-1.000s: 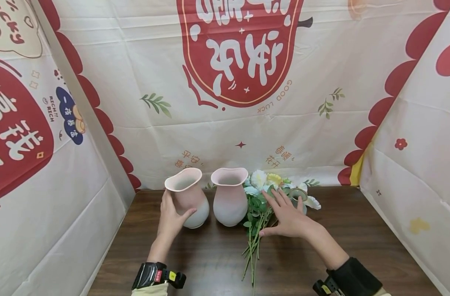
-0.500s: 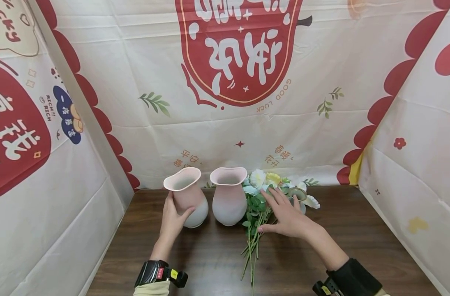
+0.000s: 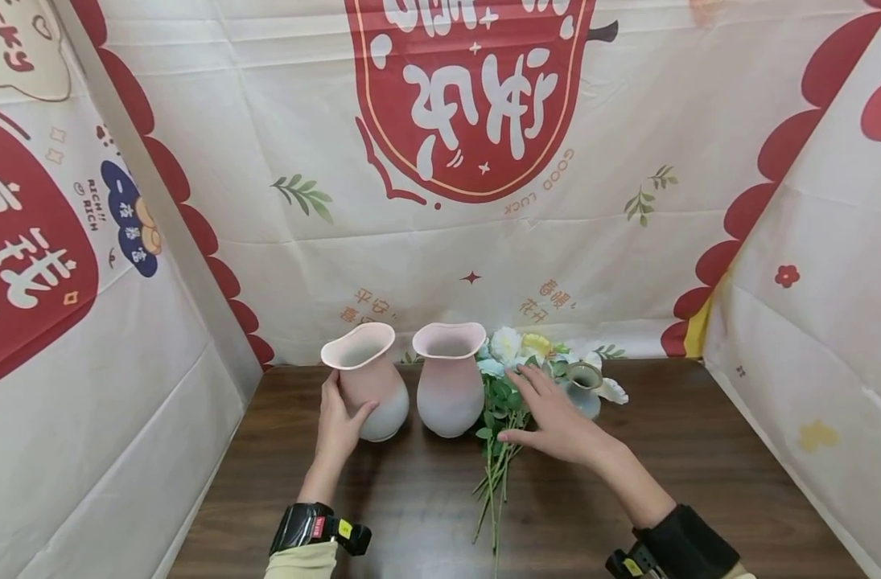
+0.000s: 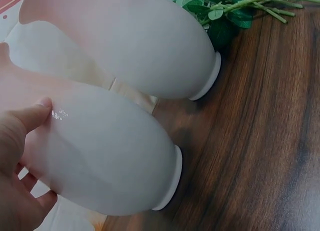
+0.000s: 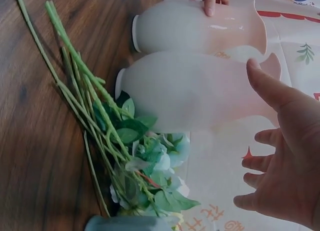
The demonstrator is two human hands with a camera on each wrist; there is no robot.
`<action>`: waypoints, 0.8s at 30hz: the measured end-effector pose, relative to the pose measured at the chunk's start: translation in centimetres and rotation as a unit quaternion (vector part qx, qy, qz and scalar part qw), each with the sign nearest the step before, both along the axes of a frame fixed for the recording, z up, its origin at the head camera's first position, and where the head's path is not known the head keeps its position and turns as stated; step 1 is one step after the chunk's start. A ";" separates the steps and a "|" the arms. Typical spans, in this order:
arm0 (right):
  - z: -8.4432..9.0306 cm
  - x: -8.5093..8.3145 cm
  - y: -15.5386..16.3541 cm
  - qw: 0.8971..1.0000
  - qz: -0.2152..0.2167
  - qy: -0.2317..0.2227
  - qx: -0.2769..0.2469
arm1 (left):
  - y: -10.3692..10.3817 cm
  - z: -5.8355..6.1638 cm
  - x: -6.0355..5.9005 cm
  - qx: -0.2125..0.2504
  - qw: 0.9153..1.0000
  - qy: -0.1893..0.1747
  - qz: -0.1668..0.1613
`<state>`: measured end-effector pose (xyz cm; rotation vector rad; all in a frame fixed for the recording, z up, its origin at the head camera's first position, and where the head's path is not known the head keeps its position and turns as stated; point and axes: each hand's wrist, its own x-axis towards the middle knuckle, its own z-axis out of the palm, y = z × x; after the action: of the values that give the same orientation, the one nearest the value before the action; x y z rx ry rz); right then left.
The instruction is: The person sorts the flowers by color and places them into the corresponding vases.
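Note:
Two pink-to-white vases stand at the back of the dark wooden table (image 3: pixel 672 482). My left hand (image 3: pixel 341 420) grips the left vase (image 3: pixel 371 384) by its side, thumb (image 4: pixel 24 122) on the front of the vase (image 4: pixel 105 151). The second vase (image 3: pixel 450 388) stands right beside it. To its right lies a bunch of artificial flowers (image 3: pixel 504 402) with long green stems (image 5: pixel 75 86). My right hand (image 3: pixel 549 412) hovers open over the leaves, fingers spread (image 5: pixel 282 156), holding nothing.
A small blue-green vase (image 3: pixel 583 388) stands behind my right hand among the flower heads. Printed cloth walls (image 3: pixel 483 201) close in the table at the back and on both sides. Bare wood lies in front and at the right.
My right hand has slid a little left over the flowers, uncovering the small vase. The left hand keeps its hold on the left vase.

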<state>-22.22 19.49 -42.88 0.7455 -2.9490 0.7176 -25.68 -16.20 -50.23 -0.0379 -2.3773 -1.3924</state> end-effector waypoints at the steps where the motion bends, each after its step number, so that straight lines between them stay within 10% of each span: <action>1: -0.1 -0.1 -0.1 1.000 -0.008 -0.002 -0.005 | 0.0 -0.1 -0.1 0.000 1.000 0.000 -0.003; 11: -2.1 -0.6 -1.5 0.993 -0.086 -0.025 -0.074 | -0.1 0.0 -0.1 0.008 1.000 -0.017 -0.014; 24: -6.2 -1.4 -3.2 0.955 -0.164 -0.153 -0.196 | -0.1 -0.3 0.0 0.024 1.000 -0.006 -0.014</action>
<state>-23.61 16.28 -49.03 0.1167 -2.9125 1.4277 -25.73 -16.32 -50.52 -0.0508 -2.3613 -1.4663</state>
